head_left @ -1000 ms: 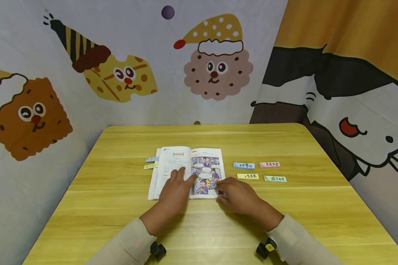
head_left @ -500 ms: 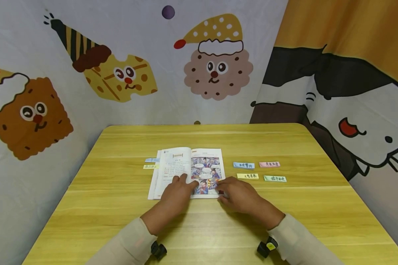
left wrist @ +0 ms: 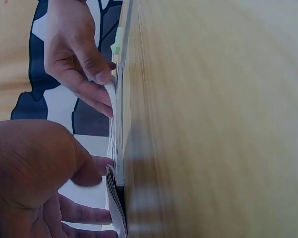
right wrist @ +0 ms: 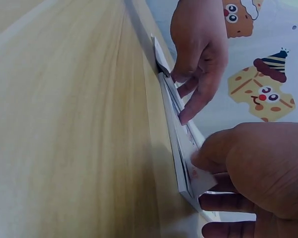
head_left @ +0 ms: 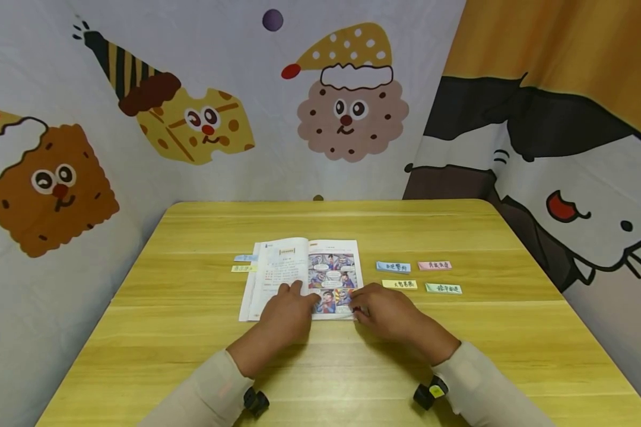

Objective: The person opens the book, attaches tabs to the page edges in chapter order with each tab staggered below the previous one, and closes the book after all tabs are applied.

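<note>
An open book [head_left: 283,255] lies on the wooden table, text on its left page and coloured comic panels [head_left: 331,270] on its right. My left hand [head_left: 288,311] rests over the lower left page near the spine, fingers spread and touching the paper. At the lower right corner, my right hand [head_left: 387,311] pinches a page [right wrist: 202,181] between thumb and fingers; the right wrist view has that corner bent up from the pages below. A blue tab [head_left: 244,258] and a yellow tab [head_left: 240,269] stick out from the book's left edge.
Right of the book lie a blue strip [head_left: 393,267], a pink strip [head_left: 435,265], a yellow strip [head_left: 399,284] and a green strip [head_left: 443,289], each with handwriting. A cartoon-printed cloth [head_left: 278,178] hangs behind the table [head_left: 192,379].
My left hand has slid down the left page, uncovering more of its text. The right hand has stayed at the lower right corner, where the page edge is now raised.
</note>
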### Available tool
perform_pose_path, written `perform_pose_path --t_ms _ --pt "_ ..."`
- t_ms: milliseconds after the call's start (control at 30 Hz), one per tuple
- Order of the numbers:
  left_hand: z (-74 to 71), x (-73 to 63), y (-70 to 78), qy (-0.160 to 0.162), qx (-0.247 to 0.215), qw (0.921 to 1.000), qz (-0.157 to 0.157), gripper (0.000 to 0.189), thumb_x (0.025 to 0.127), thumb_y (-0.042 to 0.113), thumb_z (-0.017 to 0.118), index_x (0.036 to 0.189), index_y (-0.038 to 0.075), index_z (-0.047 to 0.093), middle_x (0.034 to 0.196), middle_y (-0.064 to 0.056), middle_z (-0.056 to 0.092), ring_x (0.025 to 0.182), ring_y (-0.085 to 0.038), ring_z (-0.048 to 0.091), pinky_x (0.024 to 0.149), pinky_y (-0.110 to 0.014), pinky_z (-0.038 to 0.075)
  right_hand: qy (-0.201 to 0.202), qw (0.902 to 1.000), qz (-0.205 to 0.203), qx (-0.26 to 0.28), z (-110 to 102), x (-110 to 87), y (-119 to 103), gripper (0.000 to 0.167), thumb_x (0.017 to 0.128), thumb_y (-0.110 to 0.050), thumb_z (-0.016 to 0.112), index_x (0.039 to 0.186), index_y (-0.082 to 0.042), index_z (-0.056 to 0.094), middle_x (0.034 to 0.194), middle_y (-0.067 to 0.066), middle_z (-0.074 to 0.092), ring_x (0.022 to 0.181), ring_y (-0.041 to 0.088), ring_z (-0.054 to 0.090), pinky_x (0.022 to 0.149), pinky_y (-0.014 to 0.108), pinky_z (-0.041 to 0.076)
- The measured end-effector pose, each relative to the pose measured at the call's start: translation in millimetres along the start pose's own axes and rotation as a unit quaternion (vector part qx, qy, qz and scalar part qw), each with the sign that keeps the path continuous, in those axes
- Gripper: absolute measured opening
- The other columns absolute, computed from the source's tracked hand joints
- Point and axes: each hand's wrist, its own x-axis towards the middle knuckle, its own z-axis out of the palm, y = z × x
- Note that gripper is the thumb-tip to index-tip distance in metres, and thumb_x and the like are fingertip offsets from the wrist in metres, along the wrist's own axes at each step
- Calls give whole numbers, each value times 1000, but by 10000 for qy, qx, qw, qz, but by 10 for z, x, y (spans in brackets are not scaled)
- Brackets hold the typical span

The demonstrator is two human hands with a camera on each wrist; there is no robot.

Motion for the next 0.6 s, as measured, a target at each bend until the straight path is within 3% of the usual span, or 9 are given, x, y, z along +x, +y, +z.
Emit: perform_pose_path --t_ms 133,267,433,600 --pt "-7 1 13 64 -138 9999 -29 25 100 29 62 119 23 76 116 -18 61 93 -36 55 64 -46 51 38 9999 -69 -64 -20 15 1 18 96 -13 67 109 -15 80 126 2 71 119 23 62 89 41 55" --pt "-6 5 14 24 -223 9997 -49 32 100 46 63 116 20 76 112 -17 61 96 -36 56 66 -48 52 88 9999 -52 -109 -33 34 -5 18 95 -10 67 107 -14 80 118 0 73 113 22 65 87 40 55" --pt "-14 14 10 -95 -303 9995 -74 36 98 51 64 113 21 75 111 -16 60 98 -37 56 66 -49 52 289 9995 82 -84 -44 54 -17 17 95 -8 67 104 -15 79 106 -5 73 103 19 67 79 38 56" --pt "-12 34 9 -157 -259 9995 -58 40 96 54 66 113 20 75 113 -17 60 98 -37 56 68 -49 52 881 9960 9 -156 -71 72 -34 15 95 -10 68 106 -17 76 105 -4 71 104 18 66 77 38 57"
